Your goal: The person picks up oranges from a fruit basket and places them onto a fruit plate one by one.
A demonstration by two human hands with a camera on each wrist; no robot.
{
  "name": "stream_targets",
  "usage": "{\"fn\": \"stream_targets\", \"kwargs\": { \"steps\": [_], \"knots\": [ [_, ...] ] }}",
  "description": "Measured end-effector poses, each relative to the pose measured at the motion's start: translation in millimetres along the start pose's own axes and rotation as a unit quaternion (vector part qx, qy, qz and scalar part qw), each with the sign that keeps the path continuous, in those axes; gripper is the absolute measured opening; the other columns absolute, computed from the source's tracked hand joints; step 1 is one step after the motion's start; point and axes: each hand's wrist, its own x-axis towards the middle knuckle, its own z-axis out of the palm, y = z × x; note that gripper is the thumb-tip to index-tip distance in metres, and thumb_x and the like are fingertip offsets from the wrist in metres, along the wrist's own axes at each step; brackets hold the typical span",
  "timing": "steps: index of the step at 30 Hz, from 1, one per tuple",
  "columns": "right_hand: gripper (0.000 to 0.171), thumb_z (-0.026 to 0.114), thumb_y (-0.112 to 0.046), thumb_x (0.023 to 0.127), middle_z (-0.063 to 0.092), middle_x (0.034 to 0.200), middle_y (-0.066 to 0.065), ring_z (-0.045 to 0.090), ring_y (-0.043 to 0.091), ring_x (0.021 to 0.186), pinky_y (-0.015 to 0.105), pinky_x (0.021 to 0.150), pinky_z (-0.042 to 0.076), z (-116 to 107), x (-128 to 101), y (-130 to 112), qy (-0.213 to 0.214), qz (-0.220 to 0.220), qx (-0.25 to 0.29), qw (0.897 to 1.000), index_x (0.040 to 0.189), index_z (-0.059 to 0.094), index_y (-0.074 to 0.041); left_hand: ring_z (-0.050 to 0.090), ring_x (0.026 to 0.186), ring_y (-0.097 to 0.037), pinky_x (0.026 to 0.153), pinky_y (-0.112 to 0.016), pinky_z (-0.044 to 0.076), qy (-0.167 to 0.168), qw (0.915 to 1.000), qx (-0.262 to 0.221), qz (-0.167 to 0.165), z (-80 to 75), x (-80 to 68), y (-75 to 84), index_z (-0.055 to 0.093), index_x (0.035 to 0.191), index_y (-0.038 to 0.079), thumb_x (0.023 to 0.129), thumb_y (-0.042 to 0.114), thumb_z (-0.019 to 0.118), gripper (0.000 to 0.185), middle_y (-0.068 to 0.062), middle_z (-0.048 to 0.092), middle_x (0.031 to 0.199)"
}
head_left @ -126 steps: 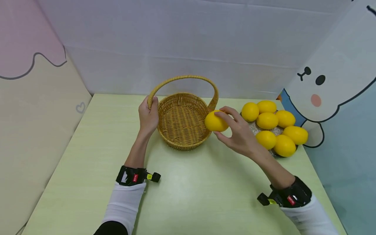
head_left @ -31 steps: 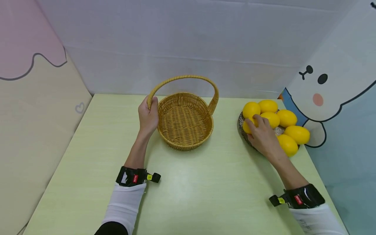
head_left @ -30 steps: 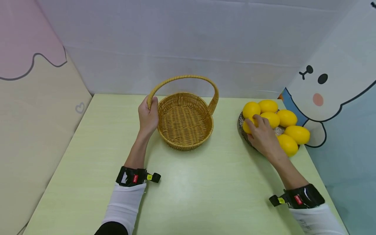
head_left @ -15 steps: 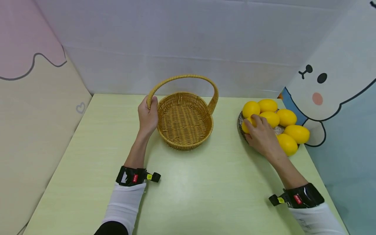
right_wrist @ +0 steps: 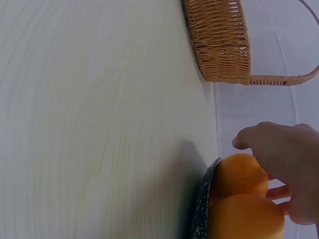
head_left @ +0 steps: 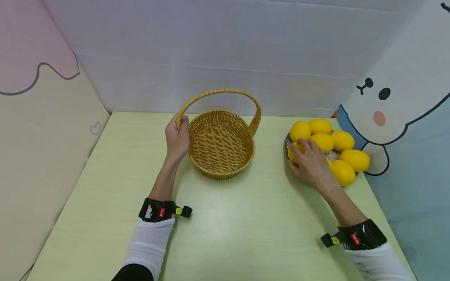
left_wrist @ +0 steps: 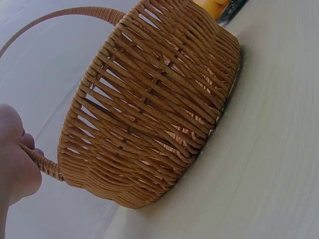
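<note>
A round wicker basket [head_left: 222,146] with a tall handle stands on the table; its inside is bare. My left hand [head_left: 177,140] grips the left foot of the handle. In the left wrist view part of that hand [left_wrist: 17,164] shows beside the woven wall. My right hand [head_left: 311,162] is over the left side of a dark speckled plate [right_wrist: 202,209] of yellow lemons. Its fingers lie over the leftmost lemon [head_left: 293,152]. In the right wrist view the straight thumb [right_wrist: 251,137] stands just off that lemon [right_wrist: 240,175]. Another lemon is partly hidden under the hand.
Several more lemons [head_left: 355,160] crowd the plate near the right edge of the pale table [head_left: 225,226]. A white wall sheet [head_left: 218,47] hangs behind, and a cartoon-printed panel [head_left: 415,156] stands at the right.
Over four seconds my right hand has carried a lemon from the basket's right rim to the plate. Lately the hand and lemon have shifted slightly left. My left hand stays on the handle.
</note>
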Motion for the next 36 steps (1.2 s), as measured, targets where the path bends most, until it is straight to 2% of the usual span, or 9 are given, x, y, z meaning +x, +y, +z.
{"fn": "stream_targets", "kwargs": {
  "steps": [8,16,22,26,28,31,33,36],
  "knots": [
    [0.045,0.085,-0.019,0.099,0.06,0.143,0.034,0.06,0.06,0.127,0.072,0.096,0.059,-1,-3,-1,0.002,0.014,0.006,1.0,0.138,0.07,0.001,0.026,0.049,-0.003,0.045,-0.021,0.019,-0.006,1.0,0.004,-0.002,0.5,-0.3,1.3,0.045,0.083,0.019,0.122,0.033,0.051,0.042,0.012,0.034,0.063],
    [0.048,0.082,-0.021,0.102,0.058,0.151,0.033,0.056,0.058,0.136,0.074,0.106,0.055,-9,0,-8,0.003,0.032,0.029,0.999,0.143,0.068,-0.001,0.027,0.049,-0.004,0.044,-0.021,0.02,-0.011,0.9997,0.01,-0.017,-3.7,-2.1,-2.1,0.043,0.083,0.019,0.122,0.037,0.051,0.044,0.011,0.035,0.063],
    [0.05,0.085,-0.021,0.099,0.061,0.147,0.033,0.058,0.056,0.133,0.071,0.11,0.053,-17,5,-19,0.042,0.01,0.054,0.998,0.141,0.069,0.001,0.028,0.049,-0.005,0.043,-0.022,0.022,-0.028,0.9983,-0.002,-0.052,-10.4,-5.4,-2.5,0.046,0.084,0.018,0.121,0.039,0.054,0.043,0.008,0.037,0.065],
    [0.051,0.086,-0.023,0.097,0.063,0.144,0.032,0.06,0.055,0.13,0.069,0.111,0.053,-21,9,-27,0.079,-0.009,0.083,0.993,0.14,0.07,0.001,0.036,0.058,-0.009,0.049,-0.024,0.028,-0.033,0.9965,0.028,-0.072,-15.7,-9.6,1.4,0.054,0.096,0.017,0.119,0.039,0.057,0.031,0.005,0.044,0.075],
    [0.052,0.085,-0.024,0.097,0.063,0.145,0.031,0.06,0.053,0.131,0.068,0.112,0.053,-23,11,-30,0.095,-0.016,0.097,0.991,0.14,0.07,0.001,0.048,0.071,-0.011,0.059,-0.025,0.038,-0.037,0.9955,0.05,-0.071,-18.8,-11.2,4.3,0.059,0.108,0.016,0.117,0.039,0.06,0.025,0.004,0.053,0.087],
    [0.055,0.085,-0.026,0.096,0.063,0.146,0.03,0.059,0.052,0.134,0.068,0.113,0.052,-27,13,-35,0.115,-0.026,0.12,0.986,0.142,0.069,0.0,0.061,0.102,-0.016,0.087,-0.032,0.051,-0.044,0.9951,0.074,-0.048,-24.2,-12.3,8.8,0.061,0.132,0.014,0.113,0.038,0.066,0.031,-0.001,0.065,0.115],
    [0.058,0.084,-0.028,0.096,0.063,0.148,0.03,0.059,0.052,0.135,0.068,0.114,0.051,-31,15,-39,0.124,-0.034,0.134,0.983,0.143,0.068,0.0,0.062,0.125,-0.021,0.107,-0.04,0.049,-0.047,0.9948,0.088,-0.02,-28.7,-12.4,11.8,0.058,0.146,0.012,0.111,0.035,0.069,0.044,-0.006,0.067,0.134],
    [0.061,0.081,-0.033,0.097,0.062,0.15,0.03,0.058,0.051,0.137,0.068,0.116,0.049,-37,18,-44,0.131,-0.046,0.152,0.979,0.147,0.066,-0.001,0.056,0.146,-0.028,0.124,-0.05,0.041,-0.049,0.9916,0.117,0.027,-36.1,-13.0,17.4,0.051,0.159,0.01,0.107,0.031,0.073,0.06,-0.011,0.063,0.154]
  ]
}}
